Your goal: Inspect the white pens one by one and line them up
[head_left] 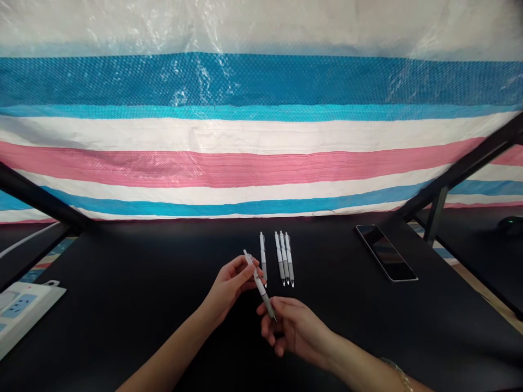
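My left hand pinches the upper part of a white and grey pen above the black table. The pen slants down to the right, with its tip at my right hand, whose fingers curl loosely near the tip. I cannot tell whether the right hand grips it. Just beyond lie several more pens: one alone and three side by side, all pointing toward me.
A dark phone lies face up at the right. A white power strip sits at the left edge. A striped blue, white and pink tarp hangs behind the table. Black frame bars cross both sides.
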Demonstrator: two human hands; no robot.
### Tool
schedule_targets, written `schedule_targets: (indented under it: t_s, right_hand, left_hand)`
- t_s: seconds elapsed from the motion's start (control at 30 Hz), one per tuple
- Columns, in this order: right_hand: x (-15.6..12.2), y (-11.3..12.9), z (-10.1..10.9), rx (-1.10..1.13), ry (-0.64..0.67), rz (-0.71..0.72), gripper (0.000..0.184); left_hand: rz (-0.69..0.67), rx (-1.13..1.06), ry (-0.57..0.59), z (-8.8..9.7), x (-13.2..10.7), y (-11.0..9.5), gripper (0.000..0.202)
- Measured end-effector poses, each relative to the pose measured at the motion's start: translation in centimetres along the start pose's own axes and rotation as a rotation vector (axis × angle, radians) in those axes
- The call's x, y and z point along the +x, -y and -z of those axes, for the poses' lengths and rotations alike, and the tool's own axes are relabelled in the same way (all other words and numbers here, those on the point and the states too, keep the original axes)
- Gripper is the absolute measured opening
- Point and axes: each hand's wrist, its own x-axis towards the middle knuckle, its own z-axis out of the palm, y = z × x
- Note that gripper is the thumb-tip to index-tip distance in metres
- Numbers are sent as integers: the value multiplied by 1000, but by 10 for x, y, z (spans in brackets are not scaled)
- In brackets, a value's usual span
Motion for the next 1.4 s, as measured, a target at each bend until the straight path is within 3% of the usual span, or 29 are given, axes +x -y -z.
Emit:
schedule_targets:
  t_s: [0.23,0.4,0.63,0.8,1.03,1.4]
  right_hand:
    - [0,-1,0,-109,14,-21,35]
    - [1,-2,1,-68,42,-21,38]
    - [-3,4,-2,82,90,-16,38]
    - [-2,4,-2,116,79,-43,39]
    - [-2,4,-3,138,54,-71,41]
    - [-3,6,-4,141,37,-82,41]
  left_hand:
    - [9,-6,31,2,2,6,15]
    - [17,46,28,1,2,7,18]
    - [-58,219,-15,-4,-1,3,49]
    - [-94,225,-1,-2,0,7,37]
    - [-100,240,-8,-3,0,4,35]
    - [-99,211,-114,-2,1,4,39]
